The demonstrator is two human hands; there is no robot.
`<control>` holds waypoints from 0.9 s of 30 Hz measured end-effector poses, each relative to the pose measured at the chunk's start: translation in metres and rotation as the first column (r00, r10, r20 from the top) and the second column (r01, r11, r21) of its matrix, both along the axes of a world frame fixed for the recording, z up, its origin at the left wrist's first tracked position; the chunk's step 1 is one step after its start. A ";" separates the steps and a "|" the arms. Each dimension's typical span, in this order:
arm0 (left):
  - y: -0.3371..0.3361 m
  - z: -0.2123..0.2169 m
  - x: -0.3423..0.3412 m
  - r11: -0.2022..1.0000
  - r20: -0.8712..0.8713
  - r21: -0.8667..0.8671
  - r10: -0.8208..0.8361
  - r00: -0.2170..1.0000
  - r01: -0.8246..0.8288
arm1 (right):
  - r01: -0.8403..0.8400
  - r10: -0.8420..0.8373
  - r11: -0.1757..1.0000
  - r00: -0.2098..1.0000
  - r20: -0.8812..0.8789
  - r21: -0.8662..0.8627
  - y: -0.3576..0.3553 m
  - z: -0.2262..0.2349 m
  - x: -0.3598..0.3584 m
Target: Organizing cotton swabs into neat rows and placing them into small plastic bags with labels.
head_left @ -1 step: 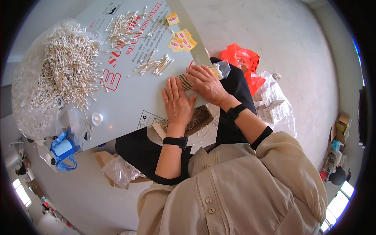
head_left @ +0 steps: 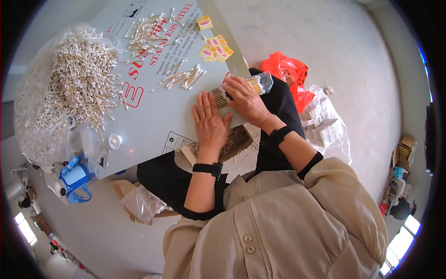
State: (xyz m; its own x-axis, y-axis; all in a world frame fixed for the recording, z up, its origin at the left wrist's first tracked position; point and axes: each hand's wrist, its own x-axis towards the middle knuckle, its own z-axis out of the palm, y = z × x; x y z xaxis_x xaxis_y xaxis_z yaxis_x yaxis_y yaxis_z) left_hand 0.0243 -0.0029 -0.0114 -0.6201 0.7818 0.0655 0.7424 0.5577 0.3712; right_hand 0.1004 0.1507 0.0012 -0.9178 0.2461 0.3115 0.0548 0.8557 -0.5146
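Observation:
A row of cotton swabs (head_left: 220, 97) lies side by side on the grey sheet-covered table (head_left: 153, 118), near its right edge. My left hand (head_left: 211, 122) rests flat at the row's left end, its fingers stretched out. My right hand (head_left: 245, 101) lies over the row's right end with its fingers bent a little; what is under its palm is hidden. Just beyond that hand sits a clear packet (head_left: 264, 83) with a yellow label and white swab tips in it. Farther up the table are a small bunch of swabs (head_left: 193, 76) and yellow label cards (head_left: 216, 49).
A big clear bag of loose swabs (head_left: 83, 74) fills the table's left side. Close by are a white cap (head_left: 115, 141) and a blue jug (head_left: 74, 179). Below the table edge is an open box (head_left: 239, 144). Red (head_left: 288, 74) and clear bags (head_left: 327, 123) lie at right.
My right hand has drawn slightly right, its fingertips pulling in, so more of the swab row shows between my hands. My left hand has stayed in place.

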 end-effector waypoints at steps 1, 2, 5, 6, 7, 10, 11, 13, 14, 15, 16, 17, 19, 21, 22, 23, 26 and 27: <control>-0.001 0.000 -0.001 1.000 0.011 0.013 -0.012 1.000 0.012 | 0.130 -0.154 0.962 0.984 -0.088 -0.238 -0.005 -0.002 0.002; -0.002 0.001 -0.001 1.000 0.012 0.013 -0.011 1.000 0.011 | 0.129 -0.153 0.962 0.984 -0.087 -0.239 -0.009 0.003 0.003; -0.003 0.003 -0.003 0.995 0.008 0.096 0.013 1.000 -0.014 | 0.136 -0.306 0.696 0.944 -0.121 -0.705 -0.016 0.015 0.001; -0.001 0.002 -0.006 0.951 0.115 0.305 0.017 0.993 -0.052 | 0.137 -0.309 0.696 0.943 -0.123 -0.705 -0.019 0.010 -0.002; 0.001 0.000 -0.010 0.862 0.220 0.494 -0.003 0.976 -0.109 | 0.117 -0.355 0.597 0.926 -0.130 -0.794 -0.022 0.002 -0.007; 0.014 0.002 -0.018 0.674 0.442 0.660 0.009 0.897 -0.332 | 0.054 -0.438 0.422 0.886 -0.152 -0.905 -0.027 -0.015 -0.018; 0.017 -0.001 -0.022 0.600 0.526 0.688 -0.025 0.850 -0.408 | 0.041 -0.434 0.430 0.885 -0.167 -0.902 -0.029 -0.017 -0.022; 0.019 -0.006 -0.026 0.569 0.585 0.685 -0.056 0.809 -0.455 | 0.026 -0.430 0.434 0.884 -0.182 -0.901 -0.033 -0.022 -0.027; 0.024 -0.006 -0.025 0.536 0.643 0.678 -0.101 0.759 -0.503 | 0.026 -0.422 0.426 0.890 -0.173 -0.904 -0.033 -0.023 -0.028; 0.026 -0.007 -0.023 0.540 0.644 0.676 -0.103 0.758 -0.501 | 0.027 -0.413 0.419 0.896 -0.164 -0.908 -0.033 -0.024 -0.028; 0.029 -0.008 -0.021 0.545 0.652 0.669 -0.104 0.751 -0.505 | 0.030 -0.417 0.417 0.894 -0.162 -0.908 -0.034 -0.025 -0.029; 0.030 -0.007 -0.019 0.551 0.660 0.660 -0.102 0.744 -0.510 | 0.052 -0.410 0.485 0.896 -0.174 -0.873 -0.036 -0.022 -0.029; 0.035 -0.008 -0.016 0.546 0.651 0.665 -0.091 0.753 -0.509 | 0.077 -0.402 0.547 0.897 -0.181 -0.834 -0.037 -0.018 -0.030; 0.038 -0.008 -0.015 0.540 0.641 0.673 -0.086 0.762 -0.505 | 0.090 -0.422 0.518 0.892 -0.163 -0.851 -0.035 -0.016 -0.029; 0.036 -0.007 -0.015 0.541 0.659 0.667 -0.106 0.745 -0.513 | 0.093 -0.424 0.517 0.891 -0.161 -0.851 -0.034 -0.016 -0.029; 0.035 -0.005 -0.016 0.542 0.676 0.660 -0.126 0.726 -0.520 | 0.096 -0.427 0.524 0.889 -0.164 -0.846 -0.033 -0.015 -0.029; 0.022 0.003 -0.021 0.714 0.494 0.621 -0.035 0.869 -0.325 | 0.111 -0.319 0.595 0.942 -0.107 -0.796 -0.019 0.000 -0.021; 0.017 0.005 -0.023 0.714 0.496 0.620 -0.035 0.867 -0.326 | 0.115 -0.210 0.657 0.977 -0.035 -0.745 -0.010 0.011 -0.015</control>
